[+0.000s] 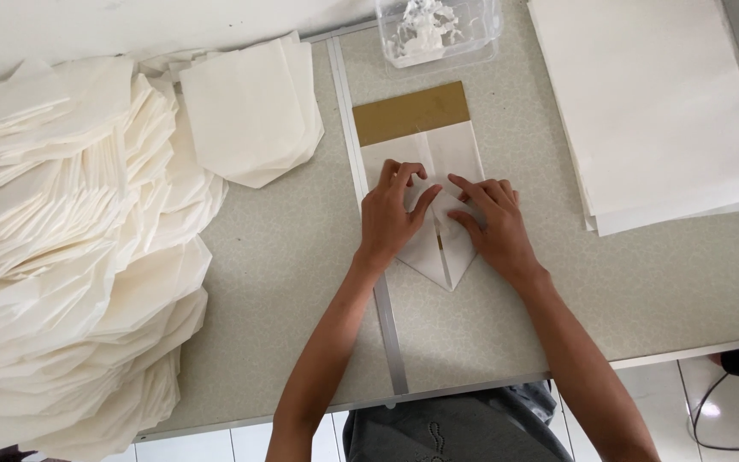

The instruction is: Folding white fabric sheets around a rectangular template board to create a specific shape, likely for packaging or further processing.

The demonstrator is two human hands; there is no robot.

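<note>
While its long axis is running straight away from the body, the paper sheet (425, 158) is being pinned flat under both the left hand (391, 214) and the right hand (493, 222), fingers spread, nothing gripped.

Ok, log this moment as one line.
left hand: pressing folded paper | right hand: pressing same paper | paper over brown board | stack of folded sheets at left

Hands (442, 218) press folded paper (438, 257) (pointed).

Speckled grey table (292, 257), folded paper piles (70, 257), flat sheet stack (652, 103), clear tub (438, 30), metal strip (387, 325)
</note>
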